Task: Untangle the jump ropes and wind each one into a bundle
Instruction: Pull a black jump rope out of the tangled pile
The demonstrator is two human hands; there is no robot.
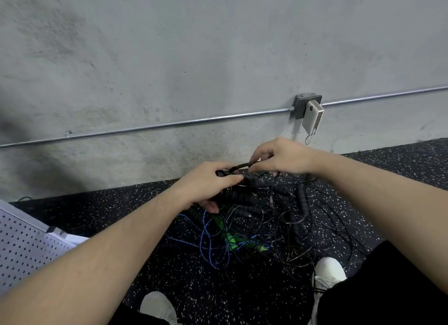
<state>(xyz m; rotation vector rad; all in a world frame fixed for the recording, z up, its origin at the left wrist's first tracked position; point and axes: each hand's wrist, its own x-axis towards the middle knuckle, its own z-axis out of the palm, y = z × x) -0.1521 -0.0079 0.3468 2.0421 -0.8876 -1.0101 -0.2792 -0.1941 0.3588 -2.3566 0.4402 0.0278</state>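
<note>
- Head view shows a black jump rope (242,166) held up between both hands, above the far part of the speckled floor mat (116,213) and close to the foot of the concrete wall (169,58).
- Its black handles (238,195) sit bunched in the left hand (208,183), whose fingers curl round them; the right hand (281,157) pinches the cord just beside that bundle. The two hands are close together but not touching.
- Below them, towards the near edge of the mat, lies the rest of the tangle (286,223): thin black cords looping widely, a blue rope (206,237) and green-and-black handles (226,232) knotted among them.
- To do this step well, I judge the left hand should hold the handles firmly as an anchor while the right feeds cord in short, even loops.
- Slack should be drawn upward slowly, since the hanging cord seems to run into the pile and could tighten a knot or drag the blue rope along.
- White shoes (328,271) stand near the pile's edge; stray loops could catch underfoot.
</note>
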